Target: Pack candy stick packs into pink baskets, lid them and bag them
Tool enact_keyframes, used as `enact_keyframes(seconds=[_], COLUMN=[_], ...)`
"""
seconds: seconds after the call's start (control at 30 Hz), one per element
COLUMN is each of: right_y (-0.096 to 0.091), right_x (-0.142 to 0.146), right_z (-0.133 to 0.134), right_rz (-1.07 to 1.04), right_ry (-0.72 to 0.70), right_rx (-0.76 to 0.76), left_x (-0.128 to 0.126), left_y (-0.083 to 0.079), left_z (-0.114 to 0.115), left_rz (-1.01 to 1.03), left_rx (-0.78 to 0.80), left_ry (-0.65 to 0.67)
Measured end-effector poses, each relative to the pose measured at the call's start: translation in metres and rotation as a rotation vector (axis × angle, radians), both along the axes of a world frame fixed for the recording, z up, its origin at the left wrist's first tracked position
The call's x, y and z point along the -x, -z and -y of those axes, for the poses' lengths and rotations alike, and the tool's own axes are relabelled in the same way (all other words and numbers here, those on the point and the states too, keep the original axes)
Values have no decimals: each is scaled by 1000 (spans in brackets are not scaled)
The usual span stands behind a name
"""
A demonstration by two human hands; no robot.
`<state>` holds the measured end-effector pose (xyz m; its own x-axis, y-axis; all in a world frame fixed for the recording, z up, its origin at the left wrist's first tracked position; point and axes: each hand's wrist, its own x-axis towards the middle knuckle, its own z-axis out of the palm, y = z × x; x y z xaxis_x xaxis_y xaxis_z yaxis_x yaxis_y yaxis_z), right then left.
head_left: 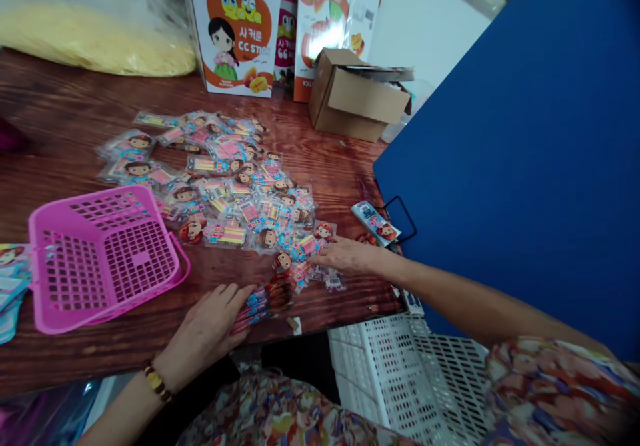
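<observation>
My left hand (216,316) is closed around a stack of small candy packets (260,305) near the table's front edge. The packets stand on edge, pressed together, with pink, blue and brown print. To the right, my right hand (345,255) reaches into the near right end of a spread-out pile of the same kind of clear packets (250,193), its fingertips touching one with a red-haired cartoon figure. Whether those fingers grip that packet I cannot make out. The pile's packets show cartoon figures and pink and yellow sticks.
A pink plastic basket (143,259) stands left of the pile. Behind are printed cartons (240,33), an open cardboard box (360,96) and a bag of yellow stuff (100,36). A blue panel (515,166) borders the right; a white crate (415,373) sits below the table edge.
</observation>
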<state>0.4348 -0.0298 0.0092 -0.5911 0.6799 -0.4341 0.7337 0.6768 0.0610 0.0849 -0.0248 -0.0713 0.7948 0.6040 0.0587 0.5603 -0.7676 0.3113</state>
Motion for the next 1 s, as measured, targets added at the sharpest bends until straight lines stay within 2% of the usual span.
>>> enact_keyframes(seconds=[0.1, 0.23, 0.3, 0.4, 0.47, 0.53, 0.57, 0.63, 0.73, 0.83, 0.9, 1.0], right_y=[12, 0, -14, -33, -39, -39, -38, -31, -14, 6, 16, 19], right_x=[1, -4, -14, -39, -54, -59, -57, -47, -27, -21, -24, -27], right_z=[-2, 2, 5, 9, 15, 21, 25, 32, 39, 41, 38, 31], right_rz=[-36, -32, -40, -206, -359, -416, -409, -335, -189, -139, -125, -40], right_ry=[-37, 55, 188, 503, 724, 812, 796, 661, 306, -21, -100, -105], right_rx=[-48, -102, -135, -185, -176, -124, -89, -8, 61, 28, -13, -47], left_x=[0, 0, -1, 0, 1, 1, 1, 1, 0, 0, 0, 0], left_y=[-2, -5, -4, 0, 3, 4, 3, 2, 0, 1, 1, 0], left_z=[0, 0, 0, 0, 0, 0, 0, 0, 0, -1, -1, -1], left_rz=[-11, -8, -4, 4, 9, 11, 11, 8, 2, 7, 17, 24], left_rx=[-1, -2, -6, -8, -10, -11, -12, -17, -39, -62, -70, -55], left_ry=[-4, -3, -1, 4, 5, 5, 5, 5, 4, 7, 12, 14])
